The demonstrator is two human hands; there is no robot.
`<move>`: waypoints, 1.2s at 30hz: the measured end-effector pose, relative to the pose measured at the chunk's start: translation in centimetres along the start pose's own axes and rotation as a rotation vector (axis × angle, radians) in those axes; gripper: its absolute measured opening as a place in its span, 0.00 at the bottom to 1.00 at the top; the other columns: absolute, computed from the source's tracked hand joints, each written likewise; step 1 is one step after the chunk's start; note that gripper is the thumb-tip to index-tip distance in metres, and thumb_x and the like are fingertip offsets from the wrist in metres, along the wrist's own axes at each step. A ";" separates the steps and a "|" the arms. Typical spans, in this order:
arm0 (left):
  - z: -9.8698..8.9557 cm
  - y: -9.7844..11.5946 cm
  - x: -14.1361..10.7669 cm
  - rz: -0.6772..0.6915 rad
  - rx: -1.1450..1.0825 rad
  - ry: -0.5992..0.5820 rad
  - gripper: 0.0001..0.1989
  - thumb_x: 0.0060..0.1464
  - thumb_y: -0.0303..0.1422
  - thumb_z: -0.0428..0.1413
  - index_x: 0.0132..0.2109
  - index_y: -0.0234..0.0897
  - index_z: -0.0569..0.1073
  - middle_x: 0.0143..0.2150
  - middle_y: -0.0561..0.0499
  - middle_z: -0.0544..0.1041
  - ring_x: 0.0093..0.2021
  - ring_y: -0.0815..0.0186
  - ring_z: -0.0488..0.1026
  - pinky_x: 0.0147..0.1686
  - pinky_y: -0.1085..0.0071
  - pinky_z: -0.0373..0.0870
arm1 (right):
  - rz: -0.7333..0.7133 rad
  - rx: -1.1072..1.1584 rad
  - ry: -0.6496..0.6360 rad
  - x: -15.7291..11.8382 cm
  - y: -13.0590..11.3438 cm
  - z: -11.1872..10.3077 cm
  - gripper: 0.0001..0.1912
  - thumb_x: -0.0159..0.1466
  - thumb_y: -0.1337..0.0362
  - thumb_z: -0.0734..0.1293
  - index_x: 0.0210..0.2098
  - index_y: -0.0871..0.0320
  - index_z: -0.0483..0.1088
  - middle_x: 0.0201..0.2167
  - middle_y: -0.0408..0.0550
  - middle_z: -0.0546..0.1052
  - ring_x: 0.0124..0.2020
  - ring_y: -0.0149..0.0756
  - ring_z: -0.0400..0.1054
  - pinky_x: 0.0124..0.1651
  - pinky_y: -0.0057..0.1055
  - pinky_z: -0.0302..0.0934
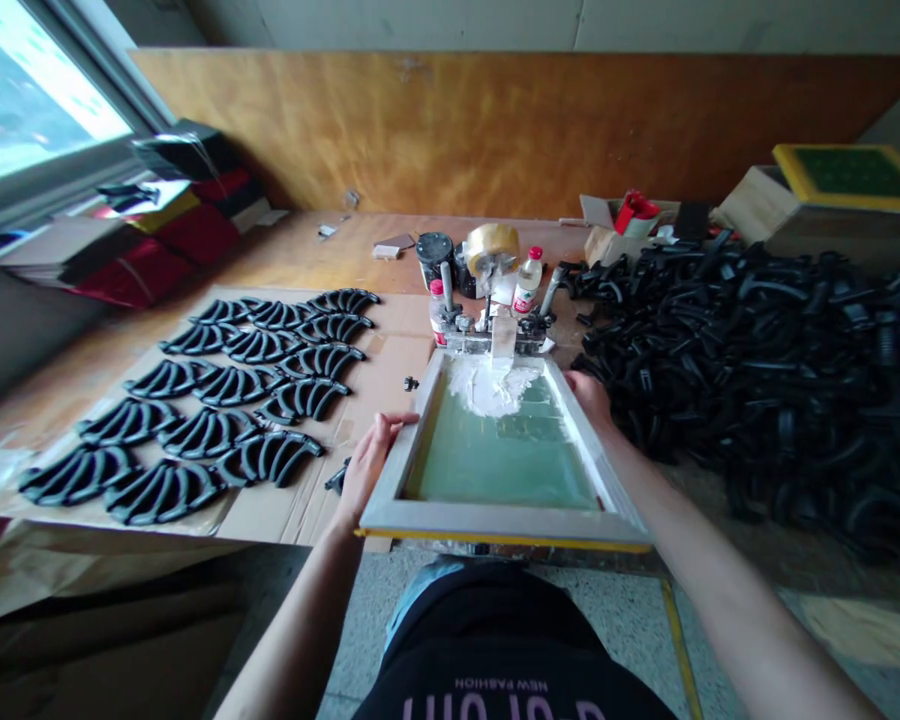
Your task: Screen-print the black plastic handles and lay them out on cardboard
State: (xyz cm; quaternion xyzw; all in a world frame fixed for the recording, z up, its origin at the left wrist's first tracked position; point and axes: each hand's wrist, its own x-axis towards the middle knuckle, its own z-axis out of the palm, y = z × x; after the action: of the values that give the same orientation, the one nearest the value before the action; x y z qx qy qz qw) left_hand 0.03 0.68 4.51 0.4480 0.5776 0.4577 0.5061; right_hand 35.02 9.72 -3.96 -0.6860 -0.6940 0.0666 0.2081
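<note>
Both sides of the screen frame are in my grip, left hand and right hand holding opposite edges, its far end at the clamp, white paste nearby. I judge the step as positioning the frame; the next move calls for even, steady control.

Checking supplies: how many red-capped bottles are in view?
2: one bottle right of the tape roll, another bottle just beyond the far left corner of the frame. Others may be hidden.
</note>
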 end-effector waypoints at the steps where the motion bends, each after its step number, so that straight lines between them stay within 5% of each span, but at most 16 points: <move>1: -0.3 -1.2 -0.4 -0.061 0.039 -0.021 0.25 0.53 0.54 0.53 0.45 0.38 0.78 0.39 0.49 0.78 0.36 0.62 0.73 0.32 0.72 0.70 | 0.042 0.003 0.049 0.5 0.0 -0.6 0.18 0.68 0.65 0.57 0.53 0.58 0.71 0.47 0.58 0.76 0.50 0.47 0.69 0.52 0.43 0.62; 5: -0.2 -6.3 -0.5 -0.207 -0.012 -0.082 0.34 0.47 0.47 0.61 0.60 0.40 0.70 0.35 0.50 0.78 0.33 0.63 0.74 0.31 0.73 0.69 | -0.158 0.078 0.211 3.1 -3.8 -1.3 0.27 0.64 0.65 0.64 0.62 0.59 0.62 0.61 0.58 0.64 0.60 0.48 0.59 0.61 0.44 0.56; 7: 0.2 -8.5 0.0 -0.229 -0.006 -0.063 0.37 0.47 0.47 0.62 0.63 0.40 0.66 0.35 0.51 0.78 0.32 0.64 0.74 0.31 0.73 0.69 | -0.307 0.055 0.114 4.2 -6.7 -0.9 0.28 0.62 0.68 0.67 0.61 0.60 0.62 0.60 0.59 0.65 0.59 0.48 0.60 0.60 0.42 0.56; 10: 0.6 -10.4 0.7 -0.237 0.032 -0.035 0.36 0.49 0.48 0.60 0.63 0.39 0.66 0.37 0.49 0.79 0.33 0.65 0.75 0.32 0.73 0.69 | -0.319 -0.049 -0.115 4.6 -9.5 0.1 0.14 0.61 0.70 0.67 0.47 0.62 0.71 0.45 0.57 0.75 0.48 0.46 0.66 0.52 0.38 0.60; 13: 0.6 -11.0 0.8 -0.229 0.026 -0.025 0.35 0.49 0.48 0.60 0.61 0.38 0.68 0.40 0.48 0.80 0.37 0.63 0.76 0.35 0.72 0.70 | -0.348 -0.125 -0.201 2.8 -9.9 0.9 0.05 0.63 0.70 0.65 0.38 0.62 0.72 0.37 0.55 0.76 0.43 0.44 0.67 0.47 0.35 0.60; 20: 0.6 -10.7 0.6 -0.215 -0.002 -0.010 0.32 0.48 0.48 0.61 0.57 0.37 0.71 0.43 0.45 0.80 0.41 0.59 0.76 0.38 0.70 0.71 | -0.846 -0.002 -0.381 -1.0 -8.4 -1.1 0.09 0.58 0.75 0.63 0.32 0.57 0.72 0.32 0.48 0.75 0.39 0.38 0.67 0.41 0.31 0.58; 25: 0.6 -10.6 0.5 -0.214 0.007 -0.001 0.32 0.48 0.48 0.60 0.57 0.37 0.71 0.40 0.46 0.80 0.37 0.61 0.77 0.35 0.71 0.71 | -0.709 0.036 -0.245 -0.5 -8.9 -0.2 0.08 0.61 0.73 0.63 0.32 0.57 0.73 0.33 0.48 0.75 0.39 0.39 0.66 0.40 0.32 0.58; 31: 0.6 -10.1 0.3 -0.237 0.045 -0.001 0.32 0.49 0.48 0.60 0.58 0.38 0.71 0.38 0.47 0.80 0.34 0.63 0.76 0.32 0.72 0.70 | -0.775 0.122 -0.217 -2.2 -8.2 1.0 0.10 0.62 0.73 0.63 0.38 0.58 0.74 0.36 0.50 0.76 0.43 0.40 0.67 0.45 0.33 0.60; 33: 0.6 -9.2 0.1 -0.250 0.032 -0.012 0.33 0.49 0.48 0.60 0.60 0.37 0.69 0.37 0.47 0.80 0.33 0.63 0.75 0.30 0.72 0.70 | -0.685 0.122 -0.204 -0.9 -8.5 0.5 0.07 0.63 0.67 0.66 0.40 0.56 0.75 0.35 0.48 0.77 0.41 0.39 0.68 0.44 0.32 0.60; 36: 0.4 -6.7 -0.2 -0.229 0.038 -0.013 0.34 0.48 0.48 0.60 0.60 0.38 0.69 0.35 0.48 0.79 0.32 0.62 0.75 0.29 0.72 0.69 | -0.488 0.090 -0.115 2.8 -9.3 -0.7 0.20 0.62 0.61 0.69 0.53 0.52 0.70 0.40 0.47 0.78 0.41 0.39 0.69 0.42 0.31 0.60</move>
State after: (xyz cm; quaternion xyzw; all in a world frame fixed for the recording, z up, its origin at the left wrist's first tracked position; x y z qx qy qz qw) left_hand 0.06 -0.74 -2.09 0.3914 0.6303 0.3832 0.5501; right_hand 26.77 11.83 0.69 -0.4834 -0.8460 0.0842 0.2085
